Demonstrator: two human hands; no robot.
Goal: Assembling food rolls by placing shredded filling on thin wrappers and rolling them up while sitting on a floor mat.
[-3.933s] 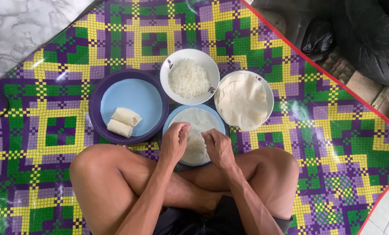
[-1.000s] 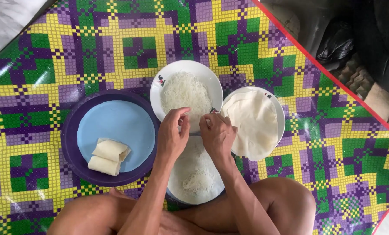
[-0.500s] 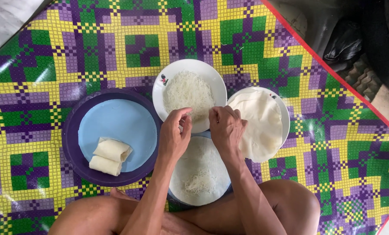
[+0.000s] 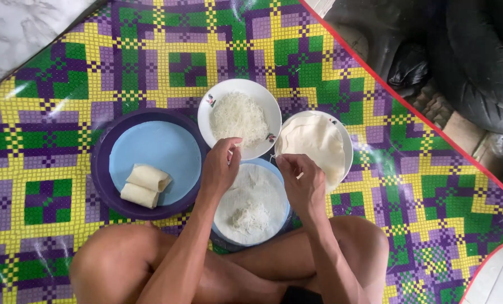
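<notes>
Thin white noodles (image 4: 239, 117) heaped in a white bowl (image 4: 268, 101) at the far side, within easy reach. Left hand (image 4: 220, 169) over the bowl's near rim, fingertips pinched on a few strands; right hand (image 4: 302, 180) alongside, fingers drawn together, likely teasing the same strands apart, though hard to tell. Directly below both hands, a round white wrapper (image 4: 263, 191) spread flat on a blue plate (image 4: 285, 217), a small noodle clump (image 4: 250, 215) near its middle. To the right, stacked wrappers on a white plate (image 4: 346, 141). To the left, two finished rolls (image 4: 144, 186) on a purple-rimmed blue plate (image 4: 150, 146). All on a chequered mat (image 4: 66, 84), set close around crossed legs.
</notes>
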